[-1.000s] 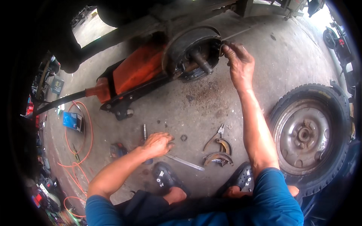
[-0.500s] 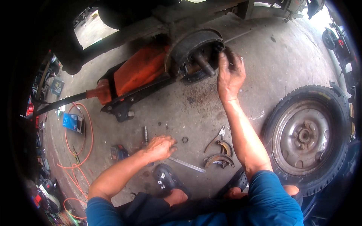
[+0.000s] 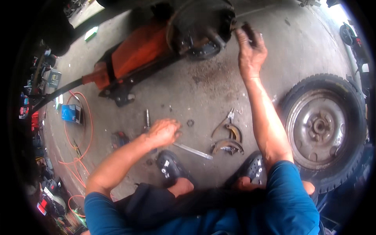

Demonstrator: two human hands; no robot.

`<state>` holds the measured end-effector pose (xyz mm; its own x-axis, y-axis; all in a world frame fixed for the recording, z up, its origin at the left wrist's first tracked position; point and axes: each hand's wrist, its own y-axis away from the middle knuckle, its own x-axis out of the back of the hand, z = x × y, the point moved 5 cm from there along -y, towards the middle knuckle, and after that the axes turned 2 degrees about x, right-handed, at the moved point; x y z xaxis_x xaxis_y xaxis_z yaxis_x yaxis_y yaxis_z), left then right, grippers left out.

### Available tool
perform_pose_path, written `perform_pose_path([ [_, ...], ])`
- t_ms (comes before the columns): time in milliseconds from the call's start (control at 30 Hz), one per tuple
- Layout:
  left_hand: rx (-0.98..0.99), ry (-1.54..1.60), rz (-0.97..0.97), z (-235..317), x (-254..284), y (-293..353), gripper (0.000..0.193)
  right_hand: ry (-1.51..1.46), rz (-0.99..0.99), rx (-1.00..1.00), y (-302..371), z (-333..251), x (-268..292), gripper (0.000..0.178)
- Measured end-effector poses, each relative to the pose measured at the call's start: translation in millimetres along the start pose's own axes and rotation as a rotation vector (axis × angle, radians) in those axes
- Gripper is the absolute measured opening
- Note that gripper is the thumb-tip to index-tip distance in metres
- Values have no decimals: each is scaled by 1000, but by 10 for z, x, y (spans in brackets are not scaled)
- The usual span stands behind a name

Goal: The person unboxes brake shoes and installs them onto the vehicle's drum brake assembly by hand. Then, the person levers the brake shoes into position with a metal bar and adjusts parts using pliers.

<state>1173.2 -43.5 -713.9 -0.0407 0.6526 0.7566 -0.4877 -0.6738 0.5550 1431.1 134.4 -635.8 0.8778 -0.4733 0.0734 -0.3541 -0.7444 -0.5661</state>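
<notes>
My right hand [image 3: 252, 51] is raised just right of a dark round brake backing plate [image 3: 176, 33] with a stub axle [image 3: 214, 38]. Its darkened fingers are bent and apart, slightly blurred, and I see nothing between them. Low over the floor, my left hand [image 3: 162, 132] has loosely bent, parted fingers and nothing visible in it. Beneath and beside it lie a chrome bar [image 3: 196, 151], an upright-looking socket piece [image 3: 147, 117] and a castellated nut [image 3: 190, 123]. Two curved brake shoes [image 3: 228, 145] rest on the concrete, beside a thin metal tool [image 3: 230, 115].
An orange floor jack [image 3: 139, 56] stands under the vehicle, its long handle [image 3: 58, 95] reaching left. A wheel with tyre [image 3: 291, 125] lies at the right. Left are a blue box [image 3: 70, 113], an orange hose [image 3: 93, 133] and a dark power-tool part [image 3: 118, 140]. My shoes [image 3: 171, 166] are close below.
My right hand has drawn away from the brake assembly's edge, a little to the right. My left hand stays low over the floor near the bar. The whole view has shifted with my head.
</notes>
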Motion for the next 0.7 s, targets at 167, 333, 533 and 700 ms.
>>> perform_pose_path([
  [167,-15,2,10,-2,-54,-23,32,301,-188,-535,627,1293,590,29],
  [333,1,8,-71,-121,-321,86,30,604,-606,-488,1532,1447,711,23],
  [533,51,-16,-115,-239,-429,211,24,677,-806,-293,1775,1186,391,15],
  [700,62,-9,-57,-281,-370,168,29,779,-759,-194,1850,1420,409,14],
])
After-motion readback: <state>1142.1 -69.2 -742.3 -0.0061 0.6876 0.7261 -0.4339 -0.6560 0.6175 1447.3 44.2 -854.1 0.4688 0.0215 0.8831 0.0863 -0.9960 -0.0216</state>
